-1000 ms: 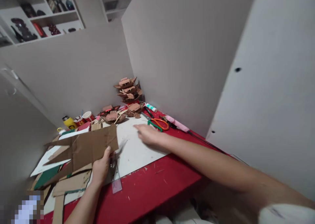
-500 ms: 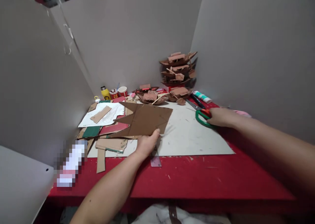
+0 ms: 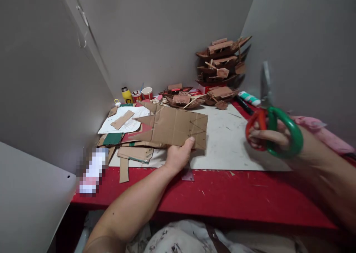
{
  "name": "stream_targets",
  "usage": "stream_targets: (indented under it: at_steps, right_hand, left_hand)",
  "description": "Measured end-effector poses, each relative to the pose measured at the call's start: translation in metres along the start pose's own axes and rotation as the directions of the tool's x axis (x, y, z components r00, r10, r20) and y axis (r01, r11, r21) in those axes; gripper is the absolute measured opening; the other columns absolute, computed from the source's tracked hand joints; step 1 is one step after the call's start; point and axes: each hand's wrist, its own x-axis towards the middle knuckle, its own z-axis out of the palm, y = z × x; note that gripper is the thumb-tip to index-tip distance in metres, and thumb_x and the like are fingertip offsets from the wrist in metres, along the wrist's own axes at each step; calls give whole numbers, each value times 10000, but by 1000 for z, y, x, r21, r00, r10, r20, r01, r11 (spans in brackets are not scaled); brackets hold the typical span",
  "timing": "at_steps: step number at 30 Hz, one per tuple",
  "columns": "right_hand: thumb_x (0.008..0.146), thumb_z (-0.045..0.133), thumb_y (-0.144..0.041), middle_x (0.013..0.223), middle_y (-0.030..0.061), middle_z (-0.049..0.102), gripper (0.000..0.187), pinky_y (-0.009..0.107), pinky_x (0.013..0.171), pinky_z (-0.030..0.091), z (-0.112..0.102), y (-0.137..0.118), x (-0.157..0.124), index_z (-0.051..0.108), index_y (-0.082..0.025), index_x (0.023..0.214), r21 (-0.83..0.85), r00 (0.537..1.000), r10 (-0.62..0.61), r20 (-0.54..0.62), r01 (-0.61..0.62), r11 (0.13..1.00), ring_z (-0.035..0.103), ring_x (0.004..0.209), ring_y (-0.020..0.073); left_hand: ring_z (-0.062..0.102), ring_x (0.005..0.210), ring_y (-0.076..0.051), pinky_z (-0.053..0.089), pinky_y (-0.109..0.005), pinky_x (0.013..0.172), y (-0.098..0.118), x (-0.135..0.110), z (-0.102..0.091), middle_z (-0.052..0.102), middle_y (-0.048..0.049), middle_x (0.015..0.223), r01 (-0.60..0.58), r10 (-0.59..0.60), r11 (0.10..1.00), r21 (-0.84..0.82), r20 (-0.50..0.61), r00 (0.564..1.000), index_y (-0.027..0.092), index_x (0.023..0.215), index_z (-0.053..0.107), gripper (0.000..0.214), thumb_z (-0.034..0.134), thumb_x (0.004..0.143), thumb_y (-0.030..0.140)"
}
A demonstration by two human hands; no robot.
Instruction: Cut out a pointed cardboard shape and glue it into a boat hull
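Pinched at its lower right edge, a piece of brown cardboard is in my left hand, thumb on top. Its left end is cut into pointed teeth, and dark zigzag lines are drawn near its right end. My right hand grips a pair of scissors by one red and one green handle, raised at the right with the blades pointing up. The blades look closed or nearly so, slightly blurred. Under the cardboard lies a white board on the red table.
Cardboard scraps and a drawn-on paper lie at the left. Several cardboard boats are stacked at the back right, with other boats beside them. A yellow bottle, paper cups and a pink cloth stand or lie around.
My right hand has lifted the scissors off the table, turning the blades upward. The cardboard has tilted in my left hand, so its drawn lines show. The camera view has shifted.
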Motion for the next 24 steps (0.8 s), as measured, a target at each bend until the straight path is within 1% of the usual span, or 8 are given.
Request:
stream_targets:
  at_steps: [1, 2, 5, 8, 11, 16, 20, 24]
  right_hand:
    - [468, 816, -421, 423, -6, 473, 411, 297, 384, 393, 9, -2, -4, 457, -223, 500, 157, 993, 46, 111, -64, 985, 469, 385, 149]
    - [467, 826, -426, 426, -8, 470, 453, 294, 400, 421, 17, -4, -7, 424, -219, 491, 226, 987, 70, 147, -103, 969, 487, 403, 147]
    - [520, 820, -514, 622, 32, 595, 451, 285, 463, 502, 30, -8, -7, 542, -199, 686, 267, 985, 118, 127, -149, 952, 589, 544, 168]
    - [595, 800, -538, 758, 33, 613, 479, 288, 523, 544, 31, -11, -4, 575, -193, 840, 214, 992, 27, 121, -52, 975, 604, 610, 160]
    - [602, 824, -456, 679, -16, 549, 416, 254, 497, 504, 31, -12, -2, 543, -186, 748, 202, 985, -58, 160, 25, 979, 548, 545, 124]
    - [596, 825, -374, 684, -44, 524, 403, 239, 505, 427, 33, -9, 3, 498, -201, 756, 180, 984, -84, 158, 55, 982, 512, 556, 112]
    - [665, 771, -356, 717, -36, 521, 323, 259, 580, 398, 36, -11, 11, 493, -204, 731, 80, 966, -236, 103, 228, 970, 487, 627, 120]
    - [706, 732, -362, 743, -15, 543, 255, 291, 653, 428, 41, -20, 11, 534, -203, 724, -34, 942, -330, 58, 333, 942, 516, 673, 144]
  left_hand:
    - [643, 949, -201, 544, -414, 814, 2, -2, 1, 654, -85, 1103, 4, -3, 1000, -26, 13, 1000, 145, 1082, 621, 280, 596, 889, 347]
    - [654, 918, -199, 555, -401, 792, 4, -5, 3, 670, -87, 1073, 8, -6, 999, -53, 27, 1000, 139, 1061, 632, 283, 608, 877, 352]
    - [680, 842, -210, 583, -359, 715, 14, -16, 4, 715, -92, 999, 24, -14, 991, -135, 70, 997, 126, 992, 671, 325, 672, 794, 384]
    - [695, 799, -228, 593, -336, 641, 23, -23, 3, 732, -97, 985, 47, -25, 981, -189, 120, 992, 112, 924, 689, 376, 739, 680, 394]
    - [695, 761, -227, 589, -325, 590, 27, -26, 2, 735, -110, 999, 56, -20, 974, -219, 162, 987, 108, 927, 691, 417, 766, 625, 385]
    - [701, 808, -226, 576, -298, 569, 28, -22, 4, 707, -129, 1116, 70, -8, 964, -258, 233, 972, 133, 1086, 662, 536, 764, 630, 394]
    - [702, 611, -210, 565, -303, 556, 26, -20, 6, 746, -151, 860, 152, -68, 956, -249, 317, 946, 66, 1005, 679, 532, 777, 627, 428]
    - [703, 590, -204, 557, -280, 559, 31, -21, 4, 741, -113, 742, 157, -83, 954, -256, 276, 957, 70, 946, 689, 483, 790, 632, 423]
